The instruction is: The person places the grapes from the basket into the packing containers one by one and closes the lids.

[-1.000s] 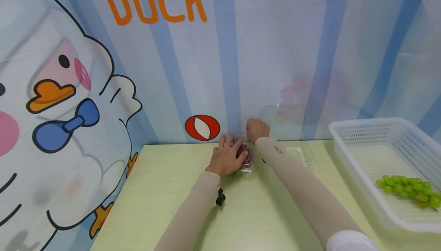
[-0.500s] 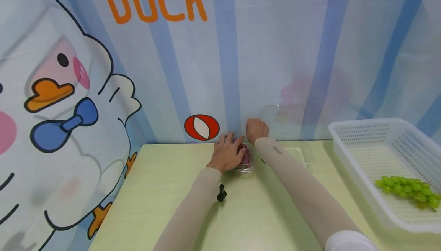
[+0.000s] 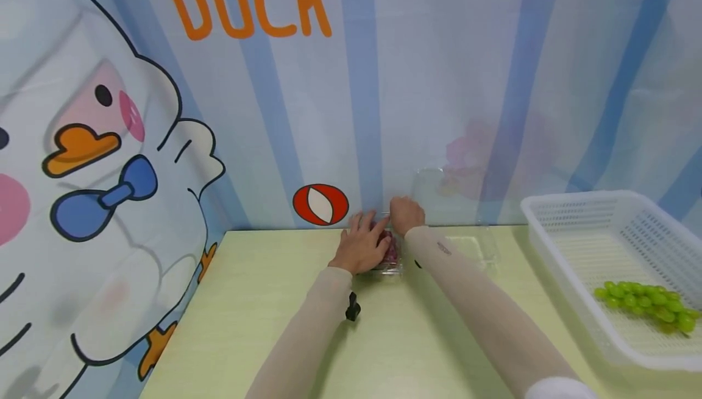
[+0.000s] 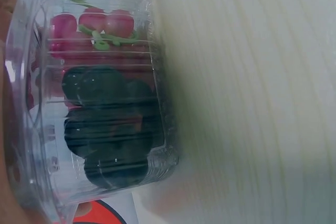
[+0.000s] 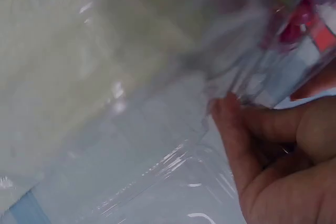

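Observation:
A clear plastic clamshell box [image 3: 391, 257] of red and dark grapes [image 4: 107, 124] is on the table near the backdrop. Green stems show among the red grapes in the left wrist view. My left hand [image 3: 359, 247] lies across the lid with its fingers spread and covers much of the box. At the box's far right corner, my right hand [image 3: 406, 214] has its thumb and fingertips together on the plastic edge, as the right wrist view shows.
Another clear plastic box [image 3: 485, 251] stands open behind my right forearm, its raised lid [image 3: 428, 187] against the backdrop. To the right is a white plastic basket [image 3: 570, 204] with a bunch of green grapes [image 3: 644, 303] inside. A printed duck curtain [image 3: 460, 52] borders the pale yellow table [image 3: 263, 289].
My right hand has come slightly nearer and lower along the box's corner. The left hand stays spread on the lid with hardly any shift.

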Action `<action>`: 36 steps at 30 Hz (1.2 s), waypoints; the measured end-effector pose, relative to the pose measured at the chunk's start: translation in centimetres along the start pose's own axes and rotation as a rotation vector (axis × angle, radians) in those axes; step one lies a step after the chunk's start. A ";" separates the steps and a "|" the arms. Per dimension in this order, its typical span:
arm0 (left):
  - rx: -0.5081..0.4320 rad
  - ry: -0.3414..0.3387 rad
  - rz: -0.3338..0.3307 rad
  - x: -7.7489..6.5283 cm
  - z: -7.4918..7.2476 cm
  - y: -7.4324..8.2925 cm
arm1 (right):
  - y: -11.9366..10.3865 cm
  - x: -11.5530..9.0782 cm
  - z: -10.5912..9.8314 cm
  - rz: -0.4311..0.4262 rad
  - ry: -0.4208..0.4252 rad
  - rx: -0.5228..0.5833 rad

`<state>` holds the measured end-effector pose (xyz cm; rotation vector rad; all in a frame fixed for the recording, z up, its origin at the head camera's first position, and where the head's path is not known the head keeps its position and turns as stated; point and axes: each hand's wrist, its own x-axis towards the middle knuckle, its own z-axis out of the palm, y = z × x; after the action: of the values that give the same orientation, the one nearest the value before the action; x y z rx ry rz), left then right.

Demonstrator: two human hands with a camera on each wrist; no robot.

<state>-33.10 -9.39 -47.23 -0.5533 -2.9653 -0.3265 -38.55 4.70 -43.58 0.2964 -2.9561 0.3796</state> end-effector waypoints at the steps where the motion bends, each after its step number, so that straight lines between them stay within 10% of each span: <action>1: 0.001 -0.005 0.000 0.0 0.0 0.1 | 0.0 -0.3 -0.1 -0.006 -0.036 0.019; 13: 0.026 -0.026 -0.004 0.0 -0.5 -0.1 | -1.1 -5.0 -1.6 -0.050 -0.225 0.126; 36: -0.032 -0.036 -0.003 -0.2 0.0 0.6 | -1.2 -14.1 -1.3 0.125 -0.048 0.379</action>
<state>-32.68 -8.94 -47.13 -0.5649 -3.0004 -0.3686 -24.49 6.39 -44.44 0.1628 -2.9389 0.9649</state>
